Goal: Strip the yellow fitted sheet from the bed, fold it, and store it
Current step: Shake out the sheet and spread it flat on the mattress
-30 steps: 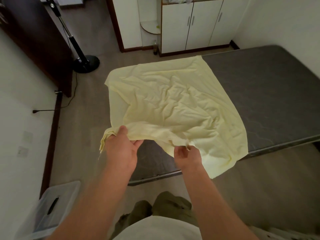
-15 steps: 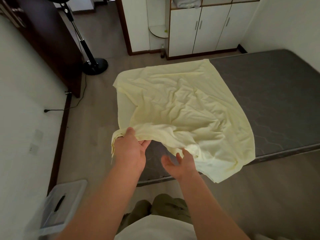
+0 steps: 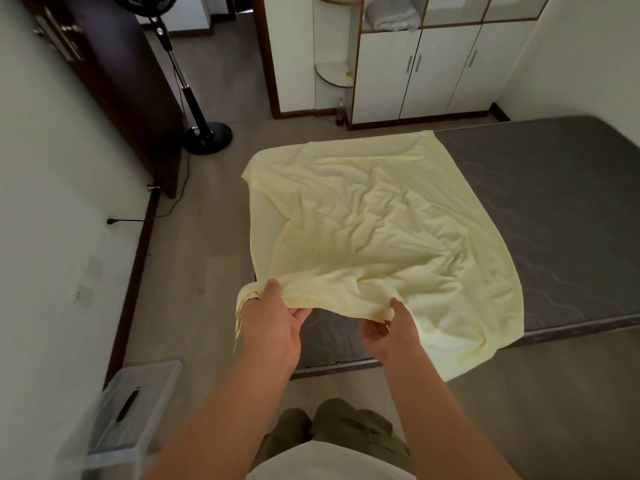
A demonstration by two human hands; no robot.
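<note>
The pale yellow fitted sheet (image 3: 374,220) lies crumpled and partly folded over the near left part of the bare grey mattress (image 3: 554,202). Its far left corner still drapes over the mattress corner. My left hand (image 3: 273,323) grips the sheet's near left corner and holds it raised off the bed. My right hand (image 3: 391,327) pinches the lifted near edge a little to the right, thumb on top of the fabric. A flap of the sheet hangs over the mattress's front edge at the right of my right hand.
A clear plastic storage box (image 3: 124,420) with a lid stands on the floor at my lower left by the wall. A standing fan (image 3: 204,133) and a dark door are at the far left. White cupboards (image 3: 433,71) line the far wall.
My right hand let go of the sheet's edge half a second ago, hung open under it, and now pinches the edge again. My left hand kept its hold on the corner.
</note>
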